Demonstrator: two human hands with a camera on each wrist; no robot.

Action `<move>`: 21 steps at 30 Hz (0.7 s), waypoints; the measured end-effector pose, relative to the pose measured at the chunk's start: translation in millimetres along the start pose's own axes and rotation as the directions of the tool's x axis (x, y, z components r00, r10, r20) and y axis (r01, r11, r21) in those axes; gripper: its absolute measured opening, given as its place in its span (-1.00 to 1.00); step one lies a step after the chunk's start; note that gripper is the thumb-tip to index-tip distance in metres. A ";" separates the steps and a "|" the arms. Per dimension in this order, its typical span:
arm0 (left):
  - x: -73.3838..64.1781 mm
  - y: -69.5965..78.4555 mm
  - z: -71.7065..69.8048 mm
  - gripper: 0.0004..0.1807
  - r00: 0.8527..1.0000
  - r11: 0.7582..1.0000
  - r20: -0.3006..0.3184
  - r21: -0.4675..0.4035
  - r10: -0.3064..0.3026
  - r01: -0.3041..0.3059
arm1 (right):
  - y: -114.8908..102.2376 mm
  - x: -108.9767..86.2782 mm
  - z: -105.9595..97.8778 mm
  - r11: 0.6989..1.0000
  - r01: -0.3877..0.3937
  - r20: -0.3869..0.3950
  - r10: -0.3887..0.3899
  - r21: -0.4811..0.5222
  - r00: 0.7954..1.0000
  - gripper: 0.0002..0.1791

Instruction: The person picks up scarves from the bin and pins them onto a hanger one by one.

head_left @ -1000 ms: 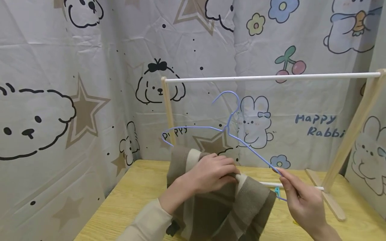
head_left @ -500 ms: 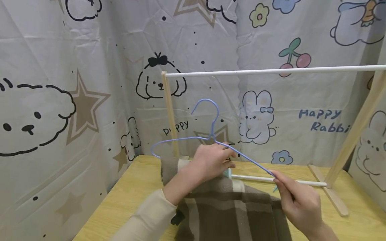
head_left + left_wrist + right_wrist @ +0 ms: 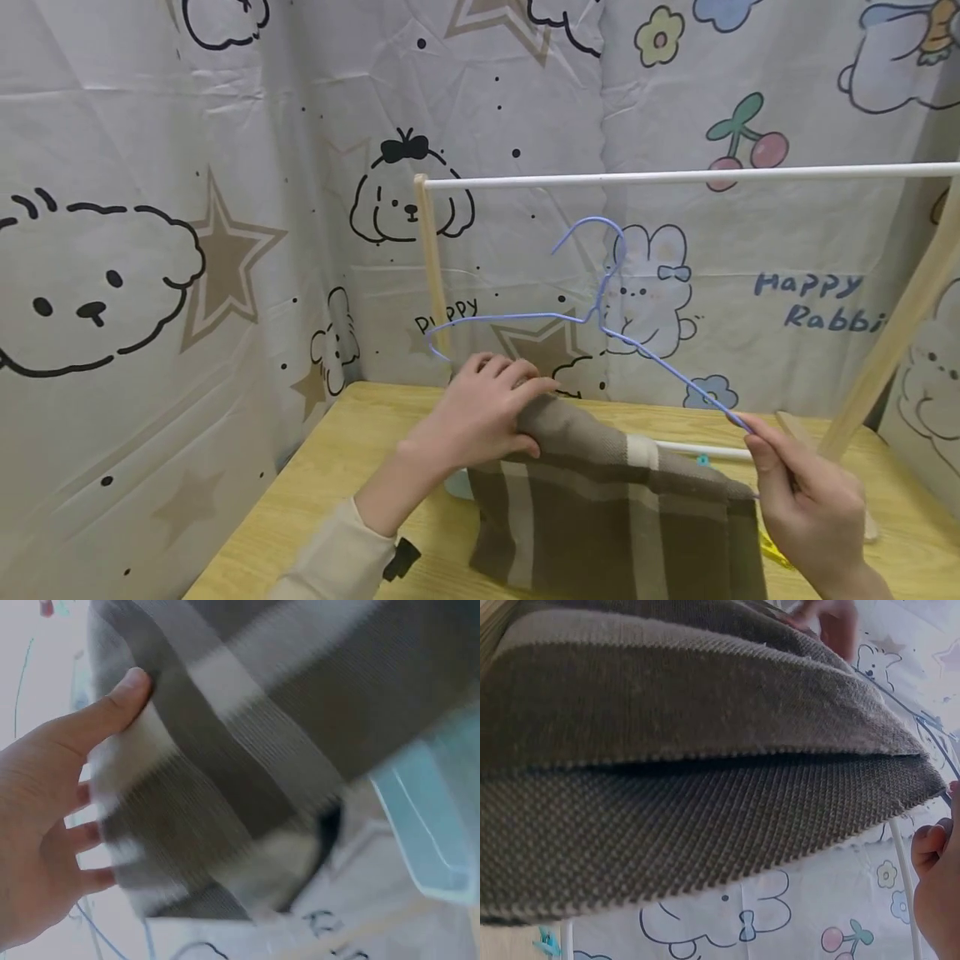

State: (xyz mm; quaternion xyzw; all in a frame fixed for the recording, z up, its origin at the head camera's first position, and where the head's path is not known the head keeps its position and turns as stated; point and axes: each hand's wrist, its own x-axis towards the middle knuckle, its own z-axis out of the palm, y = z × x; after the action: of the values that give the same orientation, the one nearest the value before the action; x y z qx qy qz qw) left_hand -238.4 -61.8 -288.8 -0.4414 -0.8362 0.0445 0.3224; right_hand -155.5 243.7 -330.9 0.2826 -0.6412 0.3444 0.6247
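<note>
A brown and cream plaid knit cloth (image 3: 577, 508) hangs in a fold over the lower bar of a blue wire hanger (image 3: 525, 316). My left hand (image 3: 480, 408) grips the cloth's upper edge near the hanger's left end, thumb in front and fingers behind, as the left wrist view shows with the hand (image 3: 45, 802). At the hanger's right corner, my right hand (image 3: 813, 500) pinches the wire. The fold hides most of the lower bar. In the right wrist view, two layers of the cloth (image 3: 705, 697) part at the edge.
Behind the hanger stands a rack with a white top rod (image 3: 675, 177) and a wooden post (image 3: 431, 267). A pale teal bin (image 3: 420, 825) lies under the cloth. A yellow item (image 3: 776, 552) and a small black object (image 3: 402, 559) rest on the wooden table (image 3: 300, 500).
My left hand has moved left along the cloth's top edge, and the cloth has spread out wider over the hanger. The hanger dipped, then rose and shifted right with my right hand still holding it.
</note>
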 end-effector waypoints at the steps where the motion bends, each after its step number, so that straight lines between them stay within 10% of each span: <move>1: -3.0 -3.1 2.5 -0.12 1.000 1.000 -0.008 0.012 -0.005 0.005 | 1.0 0.3 -2.0 1.000 -0.004 0.001 0.004 0.011 1.000 -0.55; 9: -16.3 -11.6 20.2 -0.48 0.978 0.989 -0.177 0.119 0.110 -0.090 | 15.4 -4.2 -15.8 0.995 -0.030 0.097 0.021 0.099 0.995 -0.69; 16: -15.0 -6.9 3.8 -0.77 0.977 0.970 -0.192 -0.206 0.087 -0.127 | 24.8 2.8 -34.0 1.000 -0.025 0.302 0.024 0.001 0.953 -0.59; 21: 4.0 -9.0 -15.5 -0.84 0.985 0.953 -0.173 -0.296 0.004 -0.056 | 21.8 8.2 -31.6 0.999 0.005 0.273 -0.015 0.036 0.962 -0.57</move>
State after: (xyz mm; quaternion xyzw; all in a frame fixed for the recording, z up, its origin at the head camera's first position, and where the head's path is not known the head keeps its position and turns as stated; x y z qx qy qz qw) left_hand -237.4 -67.5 -271.3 -0.5001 -0.7958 -0.1159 0.3213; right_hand -154.1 282.6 -325.3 0.3414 -0.7139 0.3101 0.5269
